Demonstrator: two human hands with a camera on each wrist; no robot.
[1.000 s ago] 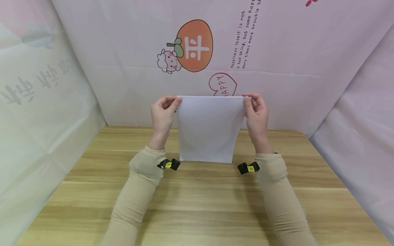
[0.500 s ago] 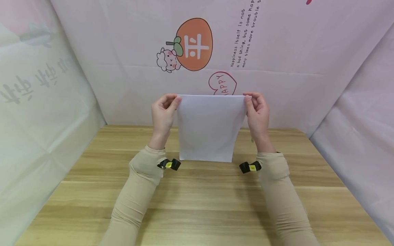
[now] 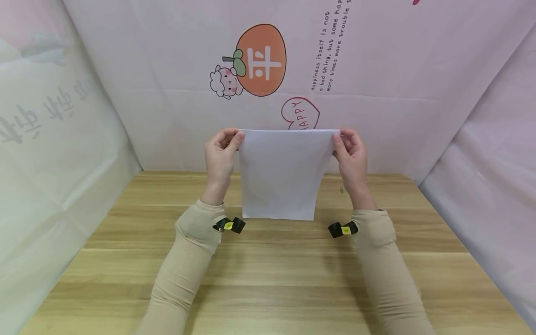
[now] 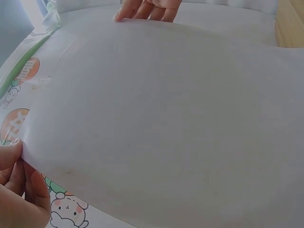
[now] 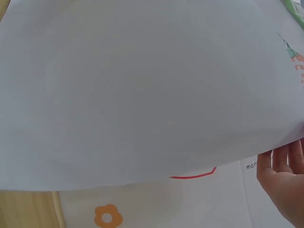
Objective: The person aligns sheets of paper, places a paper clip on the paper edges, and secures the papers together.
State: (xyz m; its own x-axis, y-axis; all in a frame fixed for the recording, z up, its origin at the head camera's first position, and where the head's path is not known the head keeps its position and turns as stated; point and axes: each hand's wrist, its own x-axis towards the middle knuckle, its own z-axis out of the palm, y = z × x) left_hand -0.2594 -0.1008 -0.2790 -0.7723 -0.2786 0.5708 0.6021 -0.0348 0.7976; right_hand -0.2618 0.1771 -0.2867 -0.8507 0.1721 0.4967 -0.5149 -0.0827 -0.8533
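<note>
A white sheet of paper (image 3: 280,177) hangs upright above the table, its top edge stretched between both hands. At its upper left corner my left hand (image 3: 220,156) pinches it, thumb in front and fingers curled behind. My right hand (image 3: 351,156) pinches the upper right corner in the same way. The paper (image 4: 161,114) fills most of the left wrist view, with my left hand (image 4: 23,190) low at the left and fingers of my right hand (image 4: 149,10) at the top. In the right wrist view my right hand (image 5: 285,178) is at the paper's lower right edge.
The wooden table (image 3: 276,288) spreads below the hands. Near my right wrist a small green thing (image 3: 341,190) lies on it, too small to name. Printed pale cloth (image 3: 188,111) hangs behind the table and at both sides.
My right hand has shifted slightly to the right, and its fingers have drawn in at the paper's corner. The small green thing now shows fully beside the right wrist. The left hand keeps its grip.
</note>
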